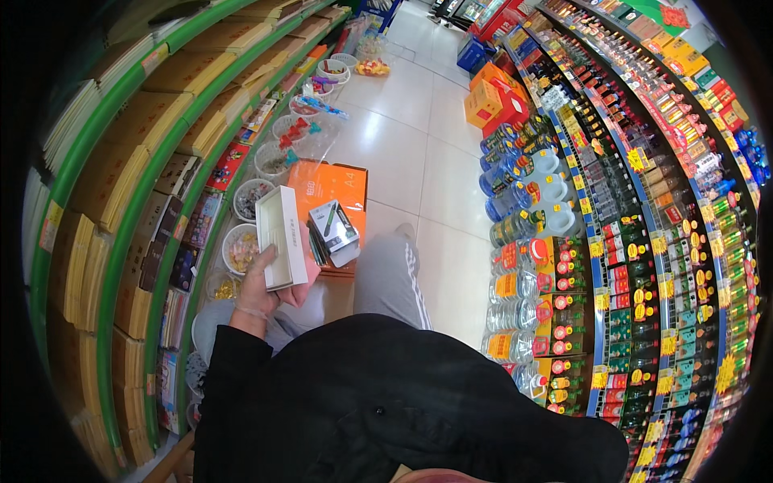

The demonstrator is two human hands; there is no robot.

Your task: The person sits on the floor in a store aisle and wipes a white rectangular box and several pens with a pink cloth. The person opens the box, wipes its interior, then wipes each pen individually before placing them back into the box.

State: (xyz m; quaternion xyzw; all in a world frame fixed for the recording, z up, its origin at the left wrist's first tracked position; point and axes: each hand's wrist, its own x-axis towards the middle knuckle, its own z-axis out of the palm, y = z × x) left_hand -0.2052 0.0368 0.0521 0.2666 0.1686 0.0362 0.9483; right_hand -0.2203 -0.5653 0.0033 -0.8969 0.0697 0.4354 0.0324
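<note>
My left hand [258, 288] grips a shallow white cardboard box [279, 238], open at the top and bearing small writing on its side. No contents can be made out inside it. A pink item [301, 285], perhaps cloth or a pouch, shows beneath the box; whether my hand holds it too is unclear. Just right of the box, a pen box [333, 224] with a pen pictured on it and an open end flap lies on an orange A4 paper carton [329, 181]. Dark packs [318, 249] are partly hidden beside the pen box. My right hand is out of view.
Green-edged shelves [158, 163] with stacked brown envelopes rise at the left. Round plastic baskets [252, 199] of small goods line their foot. Across the tiled aisle [450, 175] stand large bottles [510, 284], drink shelves [628, 265] and orange-red cartons [485, 104].
</note>
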